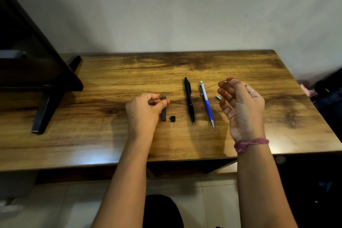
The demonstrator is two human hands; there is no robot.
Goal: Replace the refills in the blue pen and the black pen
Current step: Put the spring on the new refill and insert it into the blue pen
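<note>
My raised right hand [242,105] pinches a thin lead [212,85]; my left hand [146,106] grips the grey case [164,111] on the table [92,126].

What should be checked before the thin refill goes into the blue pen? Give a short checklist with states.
1. Right hand pinches the thin refill: ok.
2. Blue pen lies free on the table, untouched: ok.
3. Blue pen's top end open to take a refill: cannot tell.
4. Small silver cap lies beside the blue pen: ok.
5. Left hand free to steady the pen: not ok, it holds the grey case.
</note>
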